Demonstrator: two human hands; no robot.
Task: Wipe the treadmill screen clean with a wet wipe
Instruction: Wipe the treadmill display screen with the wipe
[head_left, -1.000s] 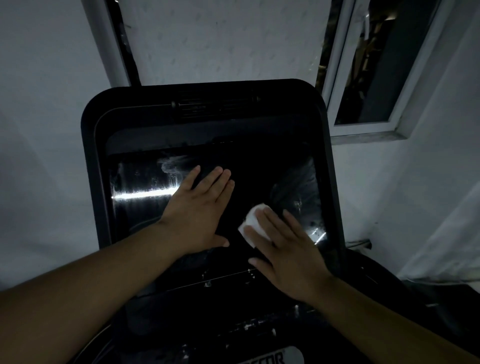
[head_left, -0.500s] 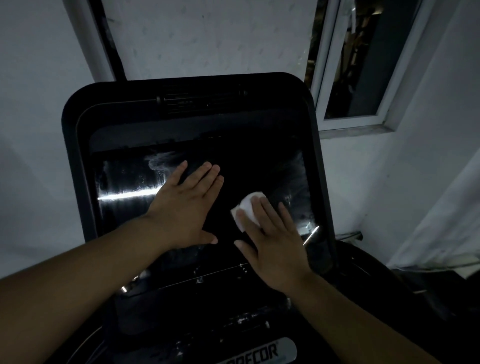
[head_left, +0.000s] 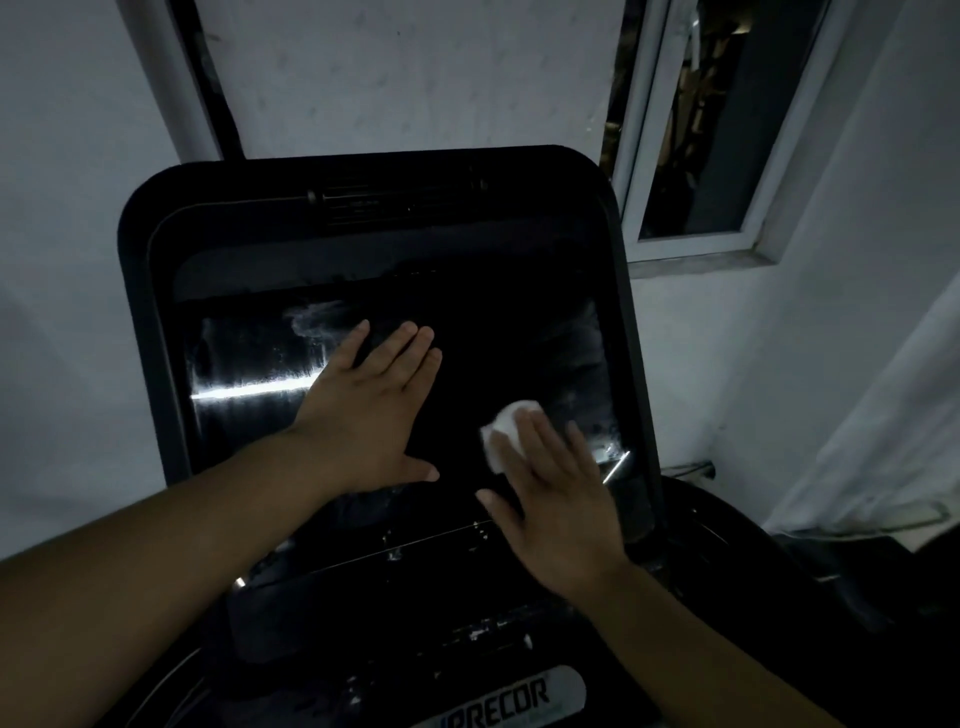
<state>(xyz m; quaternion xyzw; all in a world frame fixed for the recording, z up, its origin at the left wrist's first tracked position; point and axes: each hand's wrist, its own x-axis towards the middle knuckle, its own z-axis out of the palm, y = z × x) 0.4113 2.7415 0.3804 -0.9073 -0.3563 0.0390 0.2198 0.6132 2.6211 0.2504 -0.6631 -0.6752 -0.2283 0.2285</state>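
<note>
My left hand (head_left: 374, 410) lies flat with fingers straight on the treadmill screen (head_left: 519, 332), at 9 o'clock of centre, holding nothing. My right hand (head_left: 550, 499), fingers straight too, presses the wet wipe (head_left: 503, 434) onto the glass at 4 o'clock. Versus half a second ago both hands barely shifted; the wipe is a touch lower-right. Smears (head_left: 311, 317) at 10 o'clock.

"PRECOR" on grey badge (head_left: 511, 699) below treadmill console.
</note>
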